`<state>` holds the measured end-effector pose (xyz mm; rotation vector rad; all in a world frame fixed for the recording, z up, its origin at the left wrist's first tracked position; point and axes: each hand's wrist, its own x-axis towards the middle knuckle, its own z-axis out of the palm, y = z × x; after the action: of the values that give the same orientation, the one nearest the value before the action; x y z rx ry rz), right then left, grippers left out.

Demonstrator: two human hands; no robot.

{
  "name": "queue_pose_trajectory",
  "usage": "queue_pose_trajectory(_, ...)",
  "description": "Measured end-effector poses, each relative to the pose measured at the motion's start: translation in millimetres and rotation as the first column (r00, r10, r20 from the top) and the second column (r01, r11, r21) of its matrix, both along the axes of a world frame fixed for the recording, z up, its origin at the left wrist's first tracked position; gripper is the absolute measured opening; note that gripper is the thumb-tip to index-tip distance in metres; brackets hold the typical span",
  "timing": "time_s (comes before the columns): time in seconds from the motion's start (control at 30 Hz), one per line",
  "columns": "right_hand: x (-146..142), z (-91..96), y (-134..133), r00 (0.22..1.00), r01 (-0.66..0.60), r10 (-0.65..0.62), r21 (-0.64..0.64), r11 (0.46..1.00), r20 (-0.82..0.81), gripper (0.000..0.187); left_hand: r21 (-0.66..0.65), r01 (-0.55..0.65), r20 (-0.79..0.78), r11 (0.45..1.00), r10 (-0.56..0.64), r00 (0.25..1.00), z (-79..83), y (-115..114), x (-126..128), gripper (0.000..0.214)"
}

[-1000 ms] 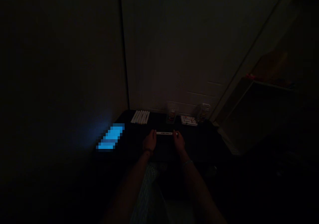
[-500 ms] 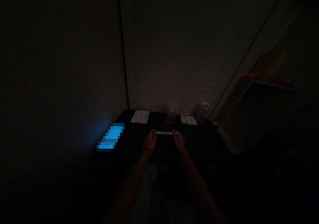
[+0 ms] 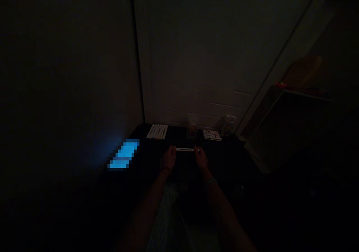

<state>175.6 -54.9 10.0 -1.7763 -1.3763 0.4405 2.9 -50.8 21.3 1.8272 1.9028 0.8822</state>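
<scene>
A white marker [image 3: 184, 149] with dark print lies level between my two hands, over the dark tabletop. My left hand [image 3: 168, 159] pinches its left end. Fingers of my right hand [image 3: 201, 158] close on its right end, where a small light tip shows. Behind it at the back left, several white markers [image 3: 157, 131] lie side by side in a row. A clear pack [image 3: 192, 129] with a coloured label stands at the back, past my right hand. To its right are a flat stack of white markers [image 3: 212, 134] and a second clear pack [image 3: 229, 125].
The room is very dark. A glowing blue, pixelated screen [image 3: 124, 154] lies at the table's left side. A pale wall [image 3: 190, 57] rises behind the black table [image 3: 230, 162]. At the right stands a shelf unit [image 3: 263, 111] with things on top.
My hands and the marker hold nearly the same place. The picture has become slightly darker, and the view has shifted very little.
</scene>
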Motion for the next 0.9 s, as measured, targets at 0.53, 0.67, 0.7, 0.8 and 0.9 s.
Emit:
queue_pose_trajectory(0.53,1.6,0.9,-1.1,0.994,-0.023,0.023,0.008,1.0,-0.108,0.043,-0.059,-0.008,0.044,0.998,0.011,0.999,0.8,1.0,-0.9,0.059)
queue_pose_trajectory(0.67,2.6,0.0,-1.1,0.995,-0.038,0.037,-0.007,0.999,-0.095,0.042,-0.047,-0.004,0.09,0.999,0.009,0.996,2.4,-0.2,-1.0,0.059)
queue_pose_trajectory(0.7,2.5,-0.1,-1.1,0.995,-0.041,0.039,-0.012,0.999,-0.087,0.041,-0.047,-0.003,0.096,0.999,0.008,0.995,3.6,-0.9,-0.7,0.058)
queue_pose_trajectory(0.8,1.6,1.4,-1.4,0.999,-0.024,0.022,-0.032,0.999,-0.047,0.04,-0.042,-0.014,0.101,0.999,0.018,0.995,7.7,-3.2,0.6,0.055)
queue_pose_trajectory(0.9,-0.2,4.8,-2.4,1.0,-0.001,0.001,-0.045,0.999,-0.003,0.043,-0.043,-0.026,0.086,0.999,0.03,0.996,11.1,-5.4,1.8,0.049)
